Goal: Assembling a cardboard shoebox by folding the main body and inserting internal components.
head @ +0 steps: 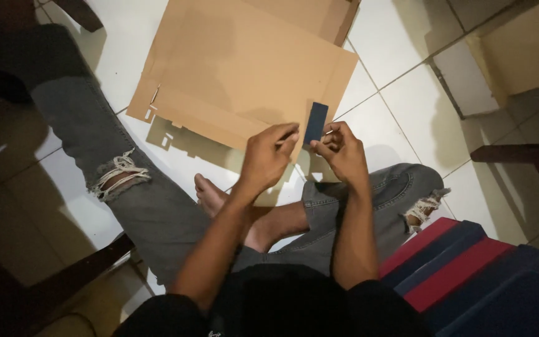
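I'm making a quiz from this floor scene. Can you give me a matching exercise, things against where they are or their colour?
Things:
1. small card
2. cardboard sheet
3. striped cushion
4. torn jeans

Descriptions:
a. red and dark blue, at lower right
b. dark blue, pinched between left hand and right hand
c. grey, ripped at the knees
d. brown, flat on the white tiles

Pairs: 1-b, 2-d, 3-a, 4-c

White tile floor, pretty dim lighting

Floor's glossy white tile (407, 43) with dark grout lines and big soft shadows across it. Dark wooden furniture legs (531, 162) poke in on the right, another dark wooden piece (76, 274) lower left, plus a beige wall corner (525, 50) top right.
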